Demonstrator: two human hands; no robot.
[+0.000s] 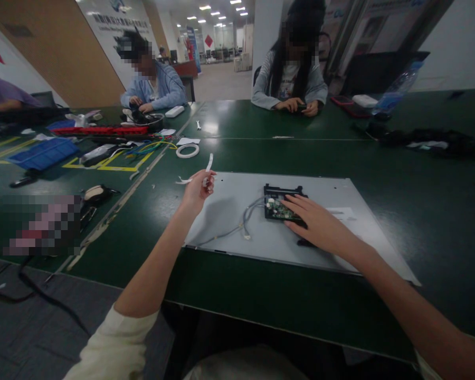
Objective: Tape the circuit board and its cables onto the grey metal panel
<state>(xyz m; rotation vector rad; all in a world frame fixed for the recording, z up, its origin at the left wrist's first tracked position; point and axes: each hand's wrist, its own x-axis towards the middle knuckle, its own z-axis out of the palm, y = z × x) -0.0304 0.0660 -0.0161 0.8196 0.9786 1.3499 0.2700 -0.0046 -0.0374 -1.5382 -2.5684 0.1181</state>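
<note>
The left hand [198,190] is pinching a thin white strip [208,164] between thumb and fingers, and it is holding it up above the left edge of the grey panel [340,248]. The strip is standing almost upright from the fingers, and a second white piece is hanging out to the left of the hand. The right hand [314,224] is lying flat with fingers stretched, pressing on the circuit board [277,207], which is sitting in a black frame near the middle of the panel. Grey wires [247,216] are running from the board to the left and down over the panel. The panel is lying flat on the green table [261,153]. A tape roll [187,150] is lying on the table beyond the left hand, well apart from it. Two people are sitting at the far side of the table, each with both hands busy on something small.
</note>
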